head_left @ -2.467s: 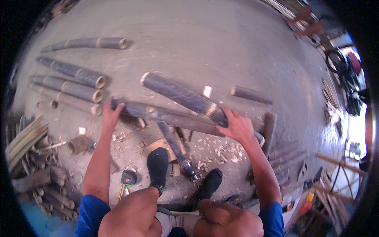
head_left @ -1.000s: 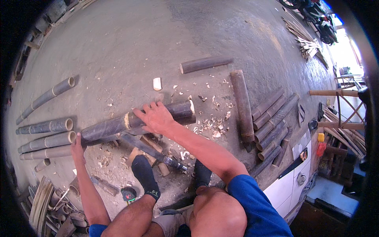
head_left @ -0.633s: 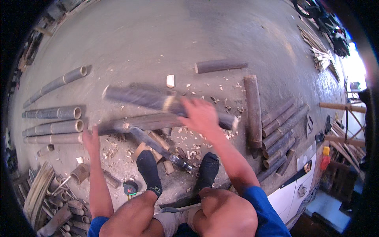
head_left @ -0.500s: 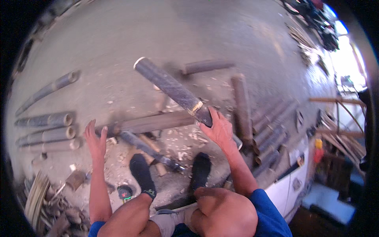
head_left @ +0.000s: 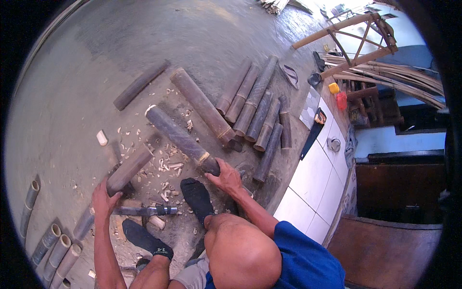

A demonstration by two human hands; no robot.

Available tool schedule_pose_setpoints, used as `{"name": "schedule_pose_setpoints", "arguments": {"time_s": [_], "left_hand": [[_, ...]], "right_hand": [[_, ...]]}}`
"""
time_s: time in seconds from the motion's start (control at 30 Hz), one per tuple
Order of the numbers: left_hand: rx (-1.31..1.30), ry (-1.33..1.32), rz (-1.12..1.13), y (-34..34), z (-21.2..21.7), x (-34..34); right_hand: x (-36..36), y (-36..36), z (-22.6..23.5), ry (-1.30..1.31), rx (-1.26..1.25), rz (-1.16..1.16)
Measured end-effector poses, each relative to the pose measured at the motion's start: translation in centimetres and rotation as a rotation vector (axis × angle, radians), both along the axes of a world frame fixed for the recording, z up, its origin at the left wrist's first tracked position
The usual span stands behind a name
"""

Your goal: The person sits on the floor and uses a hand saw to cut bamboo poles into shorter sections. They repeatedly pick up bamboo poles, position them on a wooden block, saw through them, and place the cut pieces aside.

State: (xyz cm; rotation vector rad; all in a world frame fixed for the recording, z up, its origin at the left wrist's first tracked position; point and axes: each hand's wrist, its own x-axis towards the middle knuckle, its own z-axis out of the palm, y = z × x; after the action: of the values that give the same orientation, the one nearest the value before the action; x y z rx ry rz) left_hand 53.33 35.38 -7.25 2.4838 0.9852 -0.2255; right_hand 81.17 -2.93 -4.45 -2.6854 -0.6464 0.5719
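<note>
My right hand (head_left: 227,176) is closed round the near end of a dark bamboo tube (head_left: 175,135). The tube slants away to the far left, with pale rings at its far end and near my fingers. Another brown bamboo piece (head_left: 127,169) passes under my left hand (head_left: 102,200), whose thumb and fingers are wrapped round it. Just beside that hand lies a grey rod with a shiny metal end (head_left: 144,211). Wood chips (head_left: 168,166) litter the floor between the two bamboo pieces.
Several bamboo tubes (head_left: 252,103) lie in a row at the right, beside a longer one (head_left: 202,106). More tubes (head_left: 57,253) are at lower left. A handsaw (head_left: 315,132) rests on the white tiled ledge (head_left: 308,178). A wooden frame (head_left: 337,38) stands at far right.
My left hand, open above the floor before, now grips the brown bamboo piece. My right hand still holds the dark tube. The view has swung to the right.
</note>
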Motion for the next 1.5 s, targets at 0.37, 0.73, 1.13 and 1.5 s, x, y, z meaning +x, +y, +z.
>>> {"name": "schedule_pose_setpoints", "arguments": {"time_s": [0.37, 0.73, 1.13, 1.5], "left_hand": [[-0.188, -0.179, 0.029, 0.3, 2.7, -0.1], [0.53, -0.345, 0.704, 1.4, -0.8, -12.1], [-0.235, -0.643, 1.513, 1.6, 0.0, -25.4], [-0.069, -0.375, 1.229, 4.1, 1.9, -24.6]], "right_hand": [[1.0, 3.9, 0.8, 0.116, 0.29, 0.055], [2.0, 16.0, 4.2, -0.28, 0.197, 0.78], [-9.4, 29.9, 4.1, -0.259, 0.204, 1.331], [-10.7, 31.5, 2.0, -0.263, 0.198, 1.37]]}}
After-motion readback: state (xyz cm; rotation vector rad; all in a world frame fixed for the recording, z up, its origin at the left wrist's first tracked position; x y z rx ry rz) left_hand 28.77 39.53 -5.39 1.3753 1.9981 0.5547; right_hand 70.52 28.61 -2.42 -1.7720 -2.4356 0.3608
